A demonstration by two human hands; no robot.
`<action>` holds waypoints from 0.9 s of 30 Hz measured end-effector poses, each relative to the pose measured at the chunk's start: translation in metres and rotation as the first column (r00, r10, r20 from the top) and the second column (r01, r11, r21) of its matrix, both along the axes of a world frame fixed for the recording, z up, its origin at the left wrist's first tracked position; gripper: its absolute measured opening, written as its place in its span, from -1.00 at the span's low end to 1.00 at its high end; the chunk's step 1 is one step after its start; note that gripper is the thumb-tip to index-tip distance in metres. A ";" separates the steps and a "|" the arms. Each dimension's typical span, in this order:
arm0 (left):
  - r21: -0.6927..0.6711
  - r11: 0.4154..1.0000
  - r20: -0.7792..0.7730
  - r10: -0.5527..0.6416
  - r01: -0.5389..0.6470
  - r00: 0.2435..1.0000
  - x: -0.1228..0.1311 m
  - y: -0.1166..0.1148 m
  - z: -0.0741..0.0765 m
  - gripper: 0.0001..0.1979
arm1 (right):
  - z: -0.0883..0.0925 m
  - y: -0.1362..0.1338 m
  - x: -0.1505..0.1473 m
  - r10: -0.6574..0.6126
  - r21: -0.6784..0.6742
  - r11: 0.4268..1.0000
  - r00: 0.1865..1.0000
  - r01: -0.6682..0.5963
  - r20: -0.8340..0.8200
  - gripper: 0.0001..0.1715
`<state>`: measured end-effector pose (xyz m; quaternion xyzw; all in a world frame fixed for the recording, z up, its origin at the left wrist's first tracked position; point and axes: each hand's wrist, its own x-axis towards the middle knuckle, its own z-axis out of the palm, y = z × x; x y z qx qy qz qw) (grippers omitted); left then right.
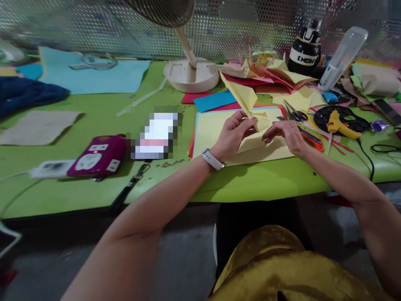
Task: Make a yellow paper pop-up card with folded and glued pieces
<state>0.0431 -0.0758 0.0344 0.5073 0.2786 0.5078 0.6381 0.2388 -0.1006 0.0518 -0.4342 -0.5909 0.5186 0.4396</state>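
We are pinching folded yellow paper [262, 122] in left hand [233, 131], over yellow sheet [206, 133] on green table [250, 184]. Right hand [291, 136] curling beside it; whether gripping, we cannot tell. Glue gun [340, 126] lying farther right.

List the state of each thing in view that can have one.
Held yellow paper: folded
Left fingers: pinching it
Right fingers: bent, grip unclear
Phone: screen lit
Purple socket box: red light on
Glue gun: lying down, heat unclear
Scissors: lying down
Cutter: lying down, blade unclear
Black bottle: standing, capped
Clear bottle: on end
Fan: motion unclear
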 end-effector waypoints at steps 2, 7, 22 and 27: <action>0.026 1.000 -0.039 0.012 -0.011 0.999 -0.005 0.005 0.002 -0.84 | 0.002 0.001 0.001 -0.077 0.058 0.995 0.997 0.078 -0.016 -0.32; 0.145 0.985 -0.192 -0.063 0.092 0.979 -0.012 0.013 0.003 -0.69 | 0.019 -0.003 0.007 -0.408 0.322 0.863 0.913 0.389 -0.010 -0.23; 0.286 0.945 -0.459 -0.008 0.156 0.889 -0.022 0.013 0.015 -0.61 | 0.012 0.016 0.029 -0.477 0.721 0.683 0.676 -0.117 0.562 -0.63; 0.288 0.948 -0.455 0.010 0.136 0.890 -0.025 0.018 0.013 -0.63 | 0.015 0.017 0.027 -0.316 0.584 0.797 0.721 -0.151 0.617 -0.59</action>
